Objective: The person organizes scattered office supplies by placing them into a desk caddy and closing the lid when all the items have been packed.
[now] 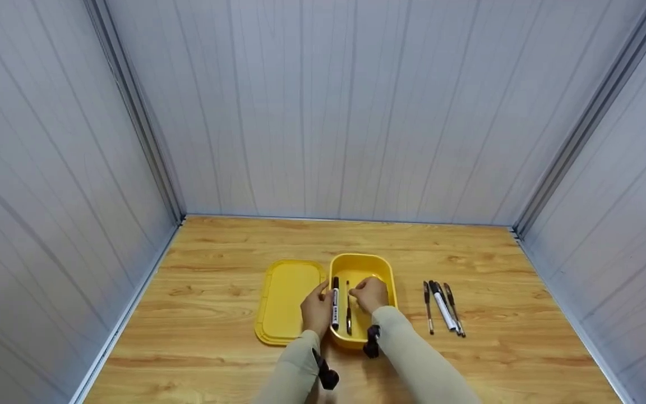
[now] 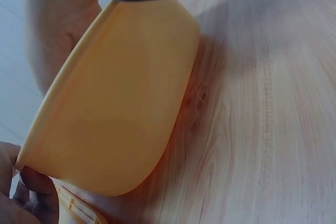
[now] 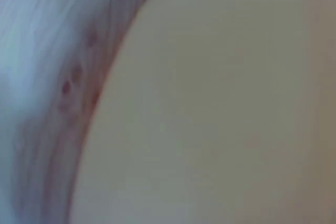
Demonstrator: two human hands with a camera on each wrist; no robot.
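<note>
A yellow plastic box point(image 1: 360, 256) stands uncovered on the wooden table. My left hand point(image 1: 316, 310) grips its left rim; in the left wrist view that hand point(image 2: 26, 200) pinches the box's edge between thumb and fingers. A black-capped white marker point(image 1: 335, 306) lies lengthwise along the left inner wall. Beside it is a slim black gel pen point(image 1: 349, 314), roughly parallel to the marker. Inside the box, my right hand point(image 1: 372, 293) pinches the gel pen near its upper part with its fingertips. The right wrist view is blurred, filled by the box's outer wall point(image 3: 210, 108).
Left of the box lies its flat yellow lid point(image 1: 288, 303). On the right, two gel pens point(image 1: 428, 308) point(image 1: 453, 308) and white-bodied markers point(image 1: 443, 310) lie close together on the table. Pale panel walls point(image 1: 323, 112) enclose the table at the back and both sides.
</note>
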